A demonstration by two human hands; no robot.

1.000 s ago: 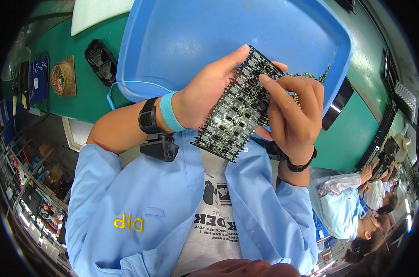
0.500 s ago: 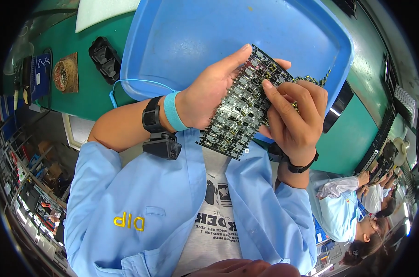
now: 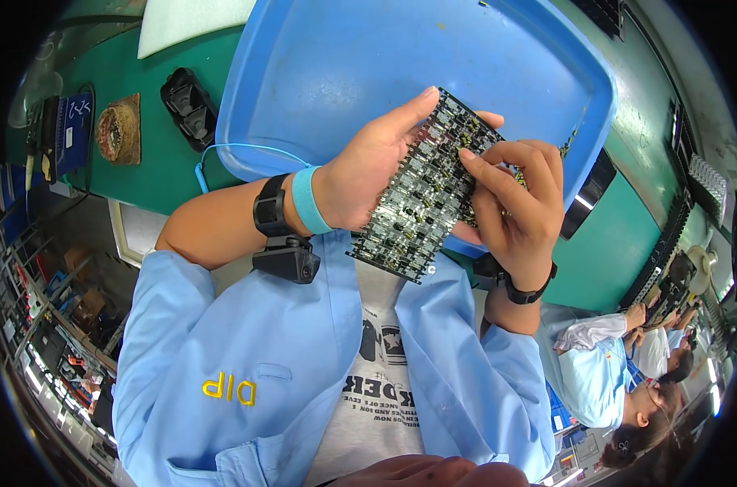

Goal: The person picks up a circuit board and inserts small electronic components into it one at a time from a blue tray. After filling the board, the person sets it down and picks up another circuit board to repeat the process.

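My left hand (image 3: 356, 174) holds a black circuit board panel (image 3: 417, 195) densely set with small parts, fingers beneath and thumb along its far left edge. The panel is tilted, its lower corner near my shirt. My right hand (image 3: 519, 199) is closed in a pinch over the right side of the panel, thumb and forefinger touching its surface. Whatever sits between those fingertips is too small or hidden to make out. Small black and gold parts (image 3: 516, 174) show partly behind the right hand. A turquoise strap (image 3: 307, 200) circles my left wrist.
Under my hands lies a large blue tray (image 3: 259, 105) on a green bench (image 3: 161, 174). Left of it are a black plastic holder (image 3: 188, 109), a round coil-like object (image 3: 118, 130) and a blue box (image 3: 74, 134). Co-workers (image 3: 600, 369) sit at the right.
My right hand has shifted slightly left and down, its pinch still at the panel. Fewer of the small gold parts show behind it. The left hand keeps its hold.
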